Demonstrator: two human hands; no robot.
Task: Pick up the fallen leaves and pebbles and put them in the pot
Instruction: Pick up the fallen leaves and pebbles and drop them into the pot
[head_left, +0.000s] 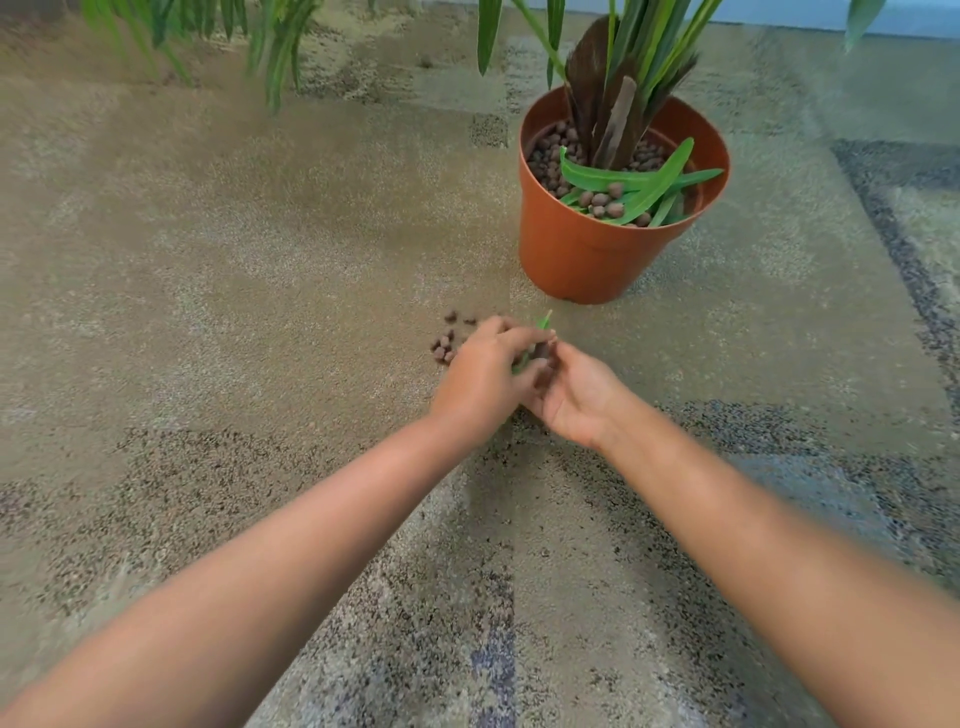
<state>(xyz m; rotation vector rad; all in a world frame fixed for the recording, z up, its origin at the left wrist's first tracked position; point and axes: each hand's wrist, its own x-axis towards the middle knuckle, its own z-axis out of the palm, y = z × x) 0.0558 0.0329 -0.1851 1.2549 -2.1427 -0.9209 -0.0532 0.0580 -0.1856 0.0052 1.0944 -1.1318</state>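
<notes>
Both hands, left hand (483, 374) and right hand (569, 392), seemingly cup a leaf (543, 323) and pebbles (445, 345); loose grip could spill them short of the pot (587, 249).

Two bare forearms reach in from the lower edge of the view, each uncovered from elbow to wrist, with no sleeve or cuff showing. The left hand (480, 376) and right hand (574, 395) are gloveless, with no ring, watch or band in sight. Motion blur softens the fingers, so the nails cannot be made out.
</notes>
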